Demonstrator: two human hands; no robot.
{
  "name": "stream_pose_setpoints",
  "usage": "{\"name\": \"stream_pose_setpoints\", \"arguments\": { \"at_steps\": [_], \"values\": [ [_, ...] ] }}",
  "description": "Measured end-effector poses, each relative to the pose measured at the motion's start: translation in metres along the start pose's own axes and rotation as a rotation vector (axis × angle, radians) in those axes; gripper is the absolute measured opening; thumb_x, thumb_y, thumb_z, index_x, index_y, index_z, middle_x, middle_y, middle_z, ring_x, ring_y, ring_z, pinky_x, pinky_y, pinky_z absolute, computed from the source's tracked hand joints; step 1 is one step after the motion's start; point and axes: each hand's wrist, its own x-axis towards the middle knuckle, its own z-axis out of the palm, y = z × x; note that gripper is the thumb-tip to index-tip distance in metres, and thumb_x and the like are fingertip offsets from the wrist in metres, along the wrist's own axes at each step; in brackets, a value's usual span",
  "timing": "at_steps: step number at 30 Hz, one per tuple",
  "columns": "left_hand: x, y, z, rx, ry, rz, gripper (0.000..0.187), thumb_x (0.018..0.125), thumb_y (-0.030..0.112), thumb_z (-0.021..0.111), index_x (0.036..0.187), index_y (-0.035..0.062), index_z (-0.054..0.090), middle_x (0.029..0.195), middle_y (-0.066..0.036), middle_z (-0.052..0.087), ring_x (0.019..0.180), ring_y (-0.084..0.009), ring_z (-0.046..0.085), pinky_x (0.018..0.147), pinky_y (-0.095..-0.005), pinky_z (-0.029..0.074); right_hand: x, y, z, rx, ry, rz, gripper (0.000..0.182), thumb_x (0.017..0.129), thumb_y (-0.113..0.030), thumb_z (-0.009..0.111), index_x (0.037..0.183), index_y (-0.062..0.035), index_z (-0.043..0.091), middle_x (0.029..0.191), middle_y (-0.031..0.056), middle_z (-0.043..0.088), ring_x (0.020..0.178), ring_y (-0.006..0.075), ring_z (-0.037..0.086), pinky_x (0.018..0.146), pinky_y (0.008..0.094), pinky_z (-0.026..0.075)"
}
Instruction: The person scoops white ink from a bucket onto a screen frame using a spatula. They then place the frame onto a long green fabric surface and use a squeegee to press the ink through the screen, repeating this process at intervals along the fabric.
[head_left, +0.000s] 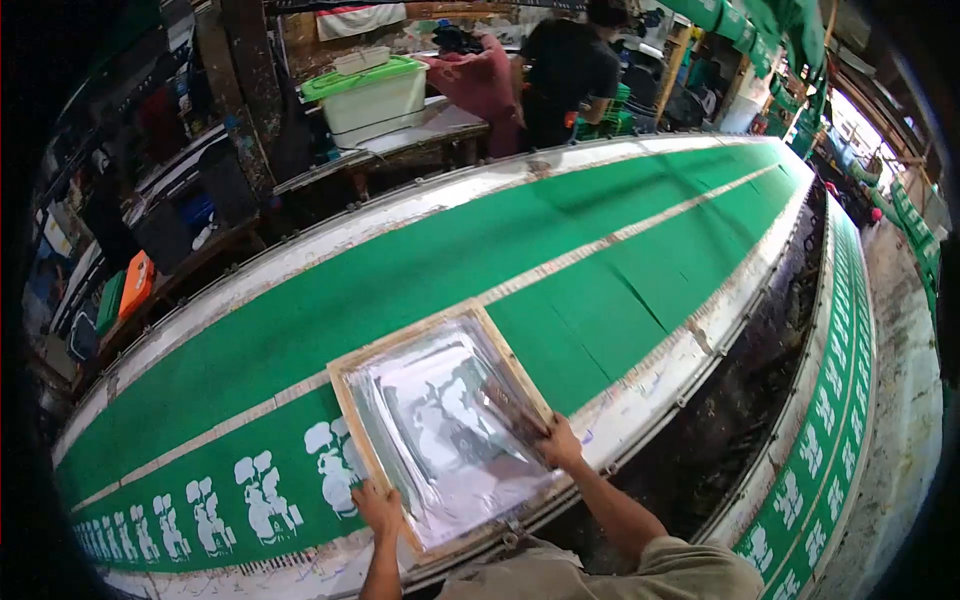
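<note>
A wooden screen printing frame lies tilted across the near strip of green fabric. White ink is smeared over its mesh, with a figure pattern in the middle. My left hand is closed around the frame's left side, close to the nearest white print. On the opposite side my right hand grips the frame's edge. A dark squeegee rests inside the frame, its near end right by my right fingers. Fabric under the frame is hidden.
The long white-edged table stretches away to the far right. Beside it runs a second table with printed green fabric. A person in black stands beyond, near a bin with a green lid.
</note>
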Motion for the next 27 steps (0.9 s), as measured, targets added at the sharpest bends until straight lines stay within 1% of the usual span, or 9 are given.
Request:
{"name": "stream_pose_setpoints", "arguments": {
  "at_steps": [1, 3, 7, 9, 11, 14, 22, 25, 27],
  "values": [
    [0.0, 0.007, -0.01, -0.031, -0.053, -0.052, 0.055, 0.077, 0.018, 0.077, 0.12, -0.0047, 0.053, 0.116, -0.027, 0.052, 0.115, -0.0466, 0.049, 0.096, -0.0573, 0.041, -0.017, -0.006, 0.004, -0.253, 0.069, -0.169, 0.052, 0.075, -0.03, 0.079, 0.126, -0.0194, 0.073, 0.143, 0.012, 0.059, 0.138, 0.0362, 0.051, 0.113, 0.0572, 0.043],
    [0.004, 0.01, 0.009, -0.294, 0.096, 0.127, 0.05, 0.081, 0.019, 0.077, 0.121, -0.0024, 0.053, 0.115, -0.025, 0.052, 0.111, -0.0452, 0.05, 0.098, -0.0552, 0.041, -0.06, -0.045, 0.016, -0.572, 0.302, -0.45, 0.031, 0.074, -0.031, 0.083, 0.101, -0.0183, 0.076, 0.134, 0.0098, 0.064, 0.124, 0.0315, 0.062, 0.114, 0.055, 0.041],
    [0.111, 0.069, 0.015, -0.292, 0.1, 0.597, 0.048, 0.087, 0.034, 0.077, 0.118, 0.0011, 0.061, 0.116, -0.023, 0.055, 0.112, -0.0447, 0.052, 0.097, -0.0515, 0.042, 0.084, -0.115, 0.063, -0.57, 0.123, -1.089, 0.013, 0.089, -0.032, 0.07, 0.099, -0.0265, 0.075, 0.109, 0.0002, 0.074, 0.106, 0.0245, 0.07, 0.114, 0.0597, 0.039],
    [0.203, 0.095, 0.016, -0.292, 0.003, 0.6, 0.038, 0.088, 0.035, 0.077, 0.106, 0.0029, 0.065, 0.107, -0.02, 0.06, 0.106, -0.0427, 0.056, 0.091, -0.052, 0.044, 0.155, -0.217, 0.065, -0.704, -0.113, -1.032, 0.018, 0.09, -0.035, 0.064, 0.098, -0.023, 0.074, 0.094, 0.0076, 0.075, 0.088, 0.0322, 0.072, 0.086, 0.0539, 0.053],
    [0.239, 0.098, 0.035, -0.345, -0.062, 0.507, 0.035, 0.088, 0.035, 0.077, 0.1, 0.0038, 0.066, 0.102, -0.019, 0.063, 0.103, -0.0416, 0.059, 0.088, -0.0525, 0.045, 0.178, -0.277, 0.057, -0.548, -0.122, -0.947, 0.024, 0.087, -0.037, 0.07, 0.09, -0.0134, 0.073, 0.093, 0.011, 0.074, 0.093, 0.0346, 0.072, 0.078, 0.05, 0.054],
    [0.206, 0.085, 0.064, -0.186, 0.027, 0.381, 0.032, 0.089, 0.031, 0.075, 0.104, 0.0046, 0.064, 0.097, -0.018, 0.066, 0.097, -0.0414, 0.062, 0.086, -0.0526, 0.046, 0.167, -0.215, 0.105, -0.546, 0.125, -0.942, 0.03, 0.082, -0.041, 0.078, 0.089, -0.0126, 0.074, 0.088, 0.0101, 0.072, 0.089, 0.0328, 0.071, 0.074, 0.0503, 0.053],
    [-0.118, 0.057, 0.034, -0.11, -0.013, 0.368, 0.036, 0.087, 0.031, 0.072, 0.113, 0.0063, 0.066, 0.104, -0.017, 0.068, 0.1, -0.0407, 0.063, 0.092, -0.0528, 0.047, -0.052, -0.007, 0.035, -0.616, -0.135, -0.962, 0.037, 0.082, -0.036, 0.078, 0.11, -0.0144, 0.071, 0.109, 0.0094, 0.07, 0.109, 0.0283, 0.067, 0.093, 0.0495, 0.052],
    [-0.105, 0.052, 0.017, -0.118, -0.316, 0.252, 0.038, 0.088, 0.03, 0.071, 0.115, 0.0044, 0.069, 0.106, -0.017, 0.071, 0.099, -0.0378, 0.066, 0.091, -0.051, 0.049, -0.031, 0.029, 0.059, -0.607, 0.041, -1.153, 0.031, 0.088, -0.031, 0.072, 0.114, -0.0145, 0.069, 0.113, 0.0105, 0.07, 0.11, 0.0313, 0.067, 0.092, 0.0508, 0.054],
    [-0.072, 0.013, 0.028, -0.354, -0.191, 0.326, 0.034, 0.094, 0.029, 0.068, 0.115, 0.0027, 0.069, 0.103, -0.02, 0.071, 0.098, -0.0405, 0.066, 0.087, -0.0503, 0.051, -0.02, -0.02, 0.036, -0.707, -0.168, -1.07, 0.016, 0.089, -0.029, 0.069, 0.095, -0.0143, 0.071, 0.095, 0.0077, 0.072, 0.094, 0.0331, 0.07, 0.076, 0.0509, 0.056]
  ]
}}
